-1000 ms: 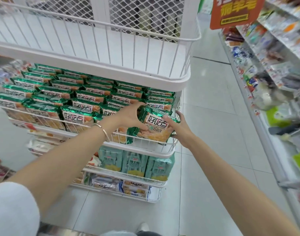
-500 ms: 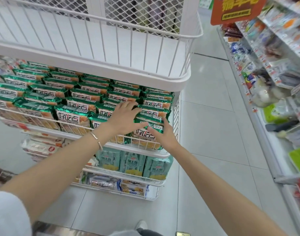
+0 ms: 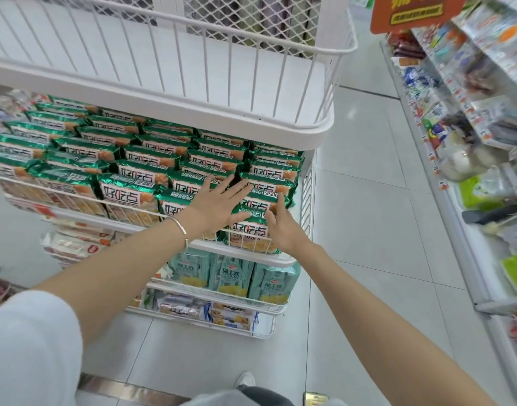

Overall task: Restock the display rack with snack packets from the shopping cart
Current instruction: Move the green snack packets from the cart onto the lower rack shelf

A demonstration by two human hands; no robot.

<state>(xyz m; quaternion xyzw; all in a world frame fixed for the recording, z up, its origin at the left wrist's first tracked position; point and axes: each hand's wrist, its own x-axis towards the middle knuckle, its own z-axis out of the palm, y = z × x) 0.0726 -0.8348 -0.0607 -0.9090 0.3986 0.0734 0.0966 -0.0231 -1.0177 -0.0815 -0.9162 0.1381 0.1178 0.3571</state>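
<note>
Seating looks to be the step in hand: the left hand (image 3: pixel 219 206) lies flat and the right hand (image 3: pixel 283 228) presses straight fingers on the green snack packet (image 3: pixel 247 230) at the display rack's (image 3: pixel 242 257) near right corner, so next comes fetching another from the shopping cart.

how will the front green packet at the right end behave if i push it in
Probably light and slippery: the front green packet is glossy film. It likely holds its shape, since it stands nearly upright on the shelf. The crackers pictured on it could crack.
</note>
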